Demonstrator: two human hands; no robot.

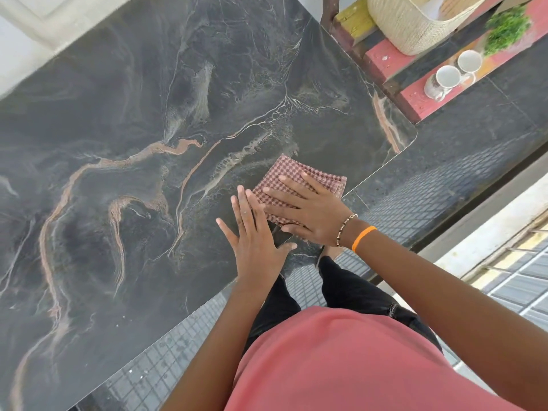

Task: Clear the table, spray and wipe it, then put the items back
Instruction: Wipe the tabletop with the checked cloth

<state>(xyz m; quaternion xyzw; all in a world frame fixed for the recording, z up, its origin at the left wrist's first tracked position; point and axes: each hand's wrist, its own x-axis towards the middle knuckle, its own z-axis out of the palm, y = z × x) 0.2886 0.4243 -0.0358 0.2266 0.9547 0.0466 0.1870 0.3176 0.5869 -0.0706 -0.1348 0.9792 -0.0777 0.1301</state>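
Table (148,173) fills nearly the whole view, a dark marble-look slab with rust and white veins, its rounded corner out at two o'clock. Off that corner, at one o'clock, sits a red-and-dark stepped bench (415,105), and on it a pale woven basket (415,25), a small green plant (505,28) and two white mugs (455,74) standing just beside each other. Down at five o'clock, a pink shirt (341,360) and dark trousers (350,283) show over a tiled floor (415,197). Now the cloth (284,176), folded, red-and-white checked, lies on the table's near edge at about four o'clock from centre. Right hand (308,215) lies flat on it, fingers straight and spread, pressing down, not gripping; beaded bracelet (345,225) and orange band (363,237) on that wrist. Left hand (255,241) lies just beside at the cloth's seven o'clock, palm down on bare tabletop, fingers straight and fanned, holding nothing, its fingertips at the cloth's edge.
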